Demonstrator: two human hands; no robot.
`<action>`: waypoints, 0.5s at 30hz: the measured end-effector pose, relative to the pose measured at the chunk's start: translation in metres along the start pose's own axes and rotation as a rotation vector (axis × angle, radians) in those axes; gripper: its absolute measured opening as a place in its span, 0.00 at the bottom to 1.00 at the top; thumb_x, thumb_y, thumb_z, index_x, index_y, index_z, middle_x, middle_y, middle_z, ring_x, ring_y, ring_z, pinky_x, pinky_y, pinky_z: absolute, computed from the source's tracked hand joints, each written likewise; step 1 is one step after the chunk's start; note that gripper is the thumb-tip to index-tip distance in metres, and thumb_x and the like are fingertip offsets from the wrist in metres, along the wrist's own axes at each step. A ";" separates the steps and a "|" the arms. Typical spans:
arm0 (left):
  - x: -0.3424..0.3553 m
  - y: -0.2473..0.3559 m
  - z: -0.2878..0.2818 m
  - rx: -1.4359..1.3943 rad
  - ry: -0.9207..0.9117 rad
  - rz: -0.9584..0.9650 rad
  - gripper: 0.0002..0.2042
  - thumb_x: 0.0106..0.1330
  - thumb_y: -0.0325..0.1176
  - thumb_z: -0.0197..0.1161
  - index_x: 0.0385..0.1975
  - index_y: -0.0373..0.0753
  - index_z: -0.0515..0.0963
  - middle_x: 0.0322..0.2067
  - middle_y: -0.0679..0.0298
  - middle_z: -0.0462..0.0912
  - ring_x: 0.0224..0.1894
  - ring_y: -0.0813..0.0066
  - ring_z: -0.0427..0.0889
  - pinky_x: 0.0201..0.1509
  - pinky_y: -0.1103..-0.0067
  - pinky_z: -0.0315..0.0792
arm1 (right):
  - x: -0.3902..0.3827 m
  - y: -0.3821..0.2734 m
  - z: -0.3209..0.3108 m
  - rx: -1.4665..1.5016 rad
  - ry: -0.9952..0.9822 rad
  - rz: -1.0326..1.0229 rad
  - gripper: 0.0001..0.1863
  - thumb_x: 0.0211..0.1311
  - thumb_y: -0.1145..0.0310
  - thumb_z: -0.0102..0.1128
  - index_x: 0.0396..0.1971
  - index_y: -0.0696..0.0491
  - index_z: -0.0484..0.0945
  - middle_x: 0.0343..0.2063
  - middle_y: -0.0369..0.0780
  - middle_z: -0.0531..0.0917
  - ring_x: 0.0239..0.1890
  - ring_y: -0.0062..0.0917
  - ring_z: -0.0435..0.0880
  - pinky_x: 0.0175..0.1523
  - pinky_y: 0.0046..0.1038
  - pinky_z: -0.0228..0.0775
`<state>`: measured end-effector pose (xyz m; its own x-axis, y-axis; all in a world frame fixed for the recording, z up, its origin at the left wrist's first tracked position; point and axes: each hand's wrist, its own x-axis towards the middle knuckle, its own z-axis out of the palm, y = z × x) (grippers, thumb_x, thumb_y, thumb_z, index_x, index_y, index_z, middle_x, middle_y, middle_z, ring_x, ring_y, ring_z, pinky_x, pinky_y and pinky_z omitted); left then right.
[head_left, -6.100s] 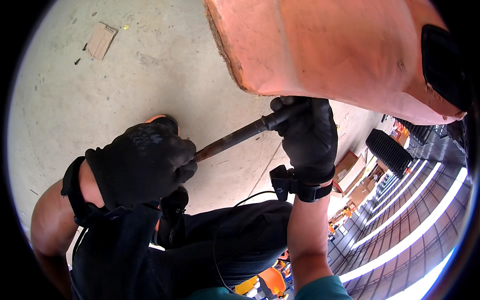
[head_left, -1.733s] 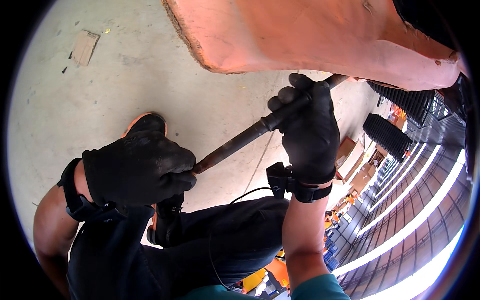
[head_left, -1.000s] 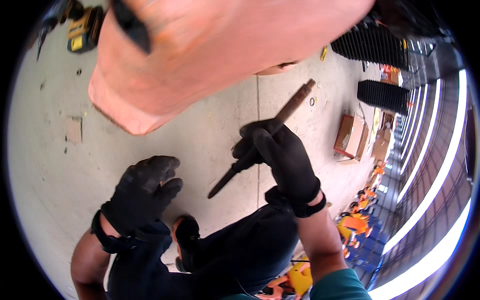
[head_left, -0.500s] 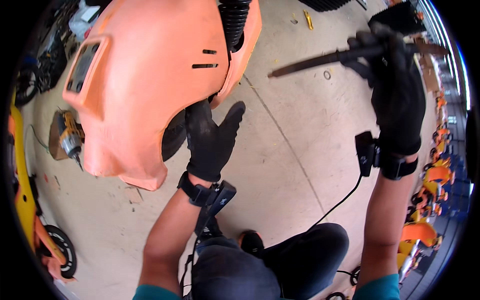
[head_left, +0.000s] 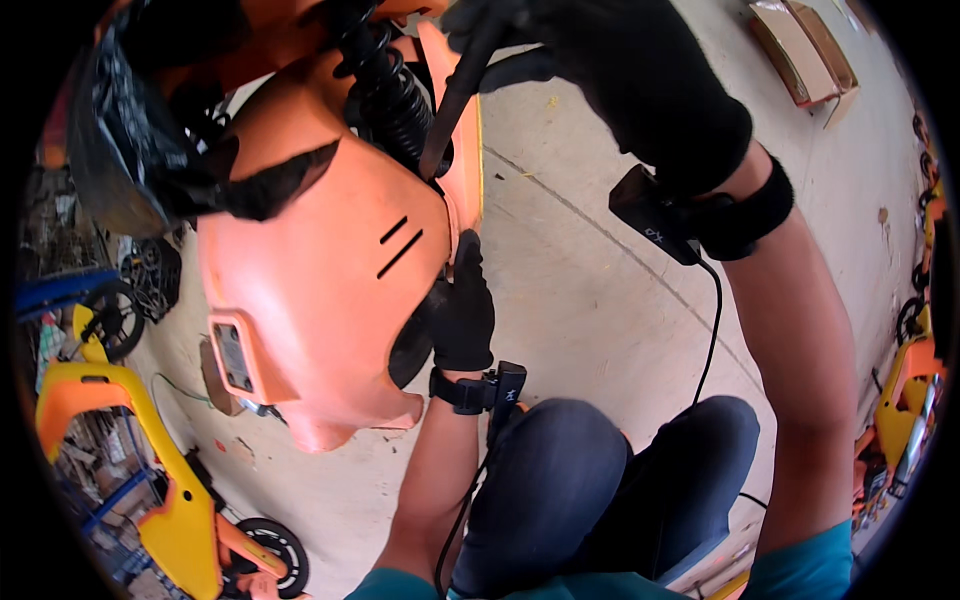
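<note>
A large orange body panel (head_left: 320,280) with two dark slots stands ahead of me, left of the middle. In its wheel opening part of a dark tyre (head_left: 408,352) shows. My left hand (head_left: 463,318), in a black glove, grips the panel's right edge, thumb up along the rim and fingers partly hidden behind it. From above, my gloved right hand (head_left: 630,85) is closed on a long dark pointed rod (head_left: 452,122). The rod slants down beside a black coil-spring shock absorber (head_left: 385,95), its tip at the seam between the panel and an orange side strip (head_left: 465,150).
A black plastic bag (head_left: 125,140) hangs at upper left. Below it stands a yellow and orange vehicle frame (head_left: 165,470) with a wheel. An open cardboard box (head_left: 800,55) lies at upper right. Several orange and yellow vehicles (head_left: 905,400) line the right side.
My right hand has swung left and brought the rod from the open floor side to the panel's seam. My left hand still holds the panel's edge. My view has shifted.
</note>
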<state>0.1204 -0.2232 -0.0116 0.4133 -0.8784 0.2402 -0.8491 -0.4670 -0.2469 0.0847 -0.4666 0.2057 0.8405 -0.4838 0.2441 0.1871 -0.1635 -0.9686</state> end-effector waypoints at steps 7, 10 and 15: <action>0.012 0.005 -0.039 0.015 -0.052 0.011 0.26 0.64 0.24 0.55 0.64 0.36 0.62 0.37 0.60 0.79 0.33 0.69 0.77 0.37 0.76 0.70 | 0.011 -0.011 -0.003 0.005 -0.049 0.120 0.12 0.68 0.65 0.52 0.34 0.60 0.76 0.25 0.36 0.79 0.27 0.17 0.76 0.36 0.23 0.70; 0.003 0.004 -0.023 -0.058 -0.394 -0.056 0.28 0.65 0.28 0.54 0.67 0.36 0.58 0.44 0.57 0.78 0.39 0.71 0.77 0.40 0.76 0.71 | 0.023 0.009 -0.007 -0.328 -0.056 -0.017 0.12 0.64 0.64 0.56 0.36 0.58 0.78 0.27 0.41 0.81 0.31 0.28 0.80 0.38 0.27 0.72; 0.008 -0.002 -0.041 0.115 -0.135 0.098 0.29 0.66 0.29 0.54 0.67 0.34 0.57 0.55 0.55 0.75 0.48 0.75 0.78 0.48 0.79 0.71 | 0.037 0.013 0.005 -0.301 0.078 0.074 0.18 0.59 0.55 0.59 0.32 0.57 0.81 0.29 0.47 0.83 0.34 0.38 0.83 0.42 0.34 0.72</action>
<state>0.1114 -0.2252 0.0294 0.3774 -0.9223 0.0836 -0.8476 -0.3804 -0.3699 0.1211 -0.4820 0.2021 0.8025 -0.5662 0.1880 -0.0415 -0.3674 -0.9291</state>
